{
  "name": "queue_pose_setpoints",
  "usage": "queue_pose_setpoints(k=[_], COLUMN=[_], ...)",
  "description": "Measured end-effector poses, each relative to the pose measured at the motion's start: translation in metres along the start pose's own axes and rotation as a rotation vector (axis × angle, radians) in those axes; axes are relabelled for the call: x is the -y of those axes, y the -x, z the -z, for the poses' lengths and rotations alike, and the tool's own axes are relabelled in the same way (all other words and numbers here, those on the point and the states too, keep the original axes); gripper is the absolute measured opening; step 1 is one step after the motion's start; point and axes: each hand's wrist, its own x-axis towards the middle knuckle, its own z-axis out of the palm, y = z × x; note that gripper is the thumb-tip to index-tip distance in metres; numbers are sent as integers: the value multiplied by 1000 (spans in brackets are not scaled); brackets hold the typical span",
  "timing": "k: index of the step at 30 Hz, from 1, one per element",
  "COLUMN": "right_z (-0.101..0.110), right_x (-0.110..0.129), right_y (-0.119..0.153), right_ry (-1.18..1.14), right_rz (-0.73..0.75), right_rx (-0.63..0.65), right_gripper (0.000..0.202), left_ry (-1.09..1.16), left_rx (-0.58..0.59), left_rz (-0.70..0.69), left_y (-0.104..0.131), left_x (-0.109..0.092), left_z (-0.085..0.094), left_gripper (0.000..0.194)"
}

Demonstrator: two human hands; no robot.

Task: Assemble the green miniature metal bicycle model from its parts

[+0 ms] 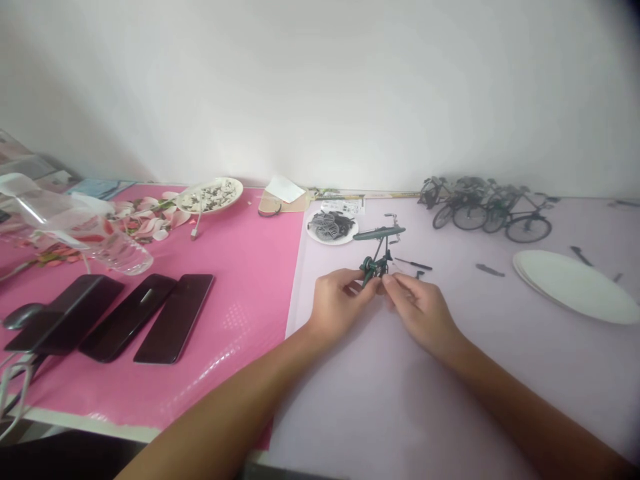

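Note:
A dark green model bicycle frame [379, 235] with silvery handlebars is held up over the lilac table cover. My left hand [340, 300] grips its lower end between thumb and fingers. Close against it, the thumb and fingertips of my right hand [420, 310] are pinched together at the same end of the frame; what lies between them is too small and hidden to make out. Just behind my right hand, a thin dark screwdriver [415, 263] lies on the cover. A white plate [311, 235] piled with dark wheels and small parts stands behind my left hand.
Several assembled model bicycles [493, 210] stand by the wall at the right. White oval plates [575, 287] and loose dark pieces [490, 270] lie nearer. On the pink cover [240, 280] at left are phones [174, 320], a clear plastic bottle [90, 227], artificial flowers [155, 220] and a dish of pale bits [235, 190].

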Motion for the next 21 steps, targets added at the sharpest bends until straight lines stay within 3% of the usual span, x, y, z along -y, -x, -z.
queue_pose_setpoints(k=[7,13,21], right_z=[-2,-1,2], right_x=[0,-1,-1], right_y=[1,0,1], right_ry=[-37,-19,-29], right_rz=[-5,-25,26], right_rx=[-8,-1,52], right_gripper=[31,44,30], left_ry=[-30,-6,-29], left_rx=[10,52,23], left_rz=[-102,-70,-72], left_y=[0,0,0], left_x=[3,1,3], left_z=[2,2,2], left_gripper=[32,31,43])
